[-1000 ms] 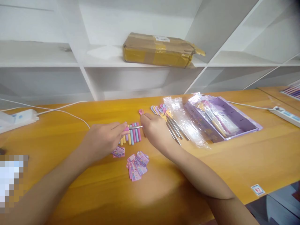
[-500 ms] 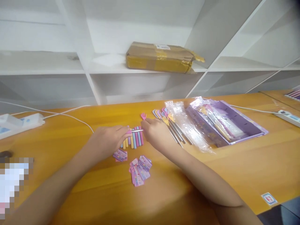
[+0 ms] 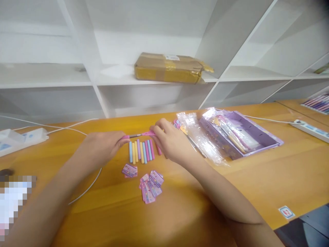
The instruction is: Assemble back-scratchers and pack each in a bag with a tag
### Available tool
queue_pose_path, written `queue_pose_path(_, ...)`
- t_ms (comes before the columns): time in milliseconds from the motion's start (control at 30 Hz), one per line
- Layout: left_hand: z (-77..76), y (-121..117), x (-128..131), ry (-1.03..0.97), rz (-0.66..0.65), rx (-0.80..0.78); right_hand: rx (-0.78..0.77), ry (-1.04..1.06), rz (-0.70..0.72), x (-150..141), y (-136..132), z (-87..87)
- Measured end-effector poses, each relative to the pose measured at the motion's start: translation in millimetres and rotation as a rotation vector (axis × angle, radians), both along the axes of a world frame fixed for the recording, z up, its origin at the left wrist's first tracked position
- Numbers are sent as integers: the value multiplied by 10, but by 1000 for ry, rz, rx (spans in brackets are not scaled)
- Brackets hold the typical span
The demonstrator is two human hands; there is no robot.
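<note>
1. In the left hand point(image 3: 102, 147), left of centre in the frame: thumb and forefinger pinching one pink end of a metal rod point(image 3: 135, 136); in the right hand point(image 3: 168, 140), at centre: fingers curled around the other pink end, mostly hidden.
2. Rod held nearly level, at mid-frame, just above a row of pastel tubes point(image 3: 141, 151). Pushing or pulling: cannot tell.
3. Best, as a judgement, to align both ends on one axis, grip near the joins, and work straight with steady force, avoiding any bend in the thin metal; also to lift clear of the tubes, so as not to scatter the row.
4. Below centre: two clusters of small printed cards point(image 3: 151, 187), flat on an orange wooden table point(image 3: 190, 202).
5. Right of centre: claw-headed rods point(image 3: 197, 145), clear plastic bag point(image 3: 197, 128), purple tray point(image 3: 264, 135).
6. At far left and far right: power strips point(image 3: 312, 129). Across the top: white shelving point(image 3: 151, 20), with a taped parcel point(image 3: 167, 68).
</note>
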State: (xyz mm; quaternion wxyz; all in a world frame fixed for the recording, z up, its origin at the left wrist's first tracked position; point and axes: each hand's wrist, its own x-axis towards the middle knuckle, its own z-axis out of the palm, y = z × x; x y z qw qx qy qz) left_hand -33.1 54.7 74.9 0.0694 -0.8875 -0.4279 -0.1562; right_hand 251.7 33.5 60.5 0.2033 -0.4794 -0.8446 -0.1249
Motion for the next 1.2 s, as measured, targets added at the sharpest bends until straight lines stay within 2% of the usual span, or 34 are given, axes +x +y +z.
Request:
queue_pose_path(133,63,-40,-74,4,-47,39,34,-4,24,-3,-74,36)
queue_pose_path(267,60,-86,-29,18,-78,96,22,66,39,-13,-107,36)
queue_pose_path(467,72,-3,-15,54,-5,161,202,42,13,113,59,-28)
queue_pose_path(667,185,207,-228,31,70,83,239,43,-101,479,373,-82)
queue_pose_path(800,203,288,-319,34,52,210,295,87,-109,657,481,-77)
queue_pose_path(900,222,342,-451,20,99,307,330,143,-129,823,521,-24)
queue_pose_path(967,274,377,-585,52,149,341,363,201,-205,995,559,22)
queue_pose_path(1067,373,424,-803,150,183,312,368,271,-302,1310,638,62)
queue_pose_path(1200,404,518,-1099,119,235,321,324,347,-418,1765,759,56)
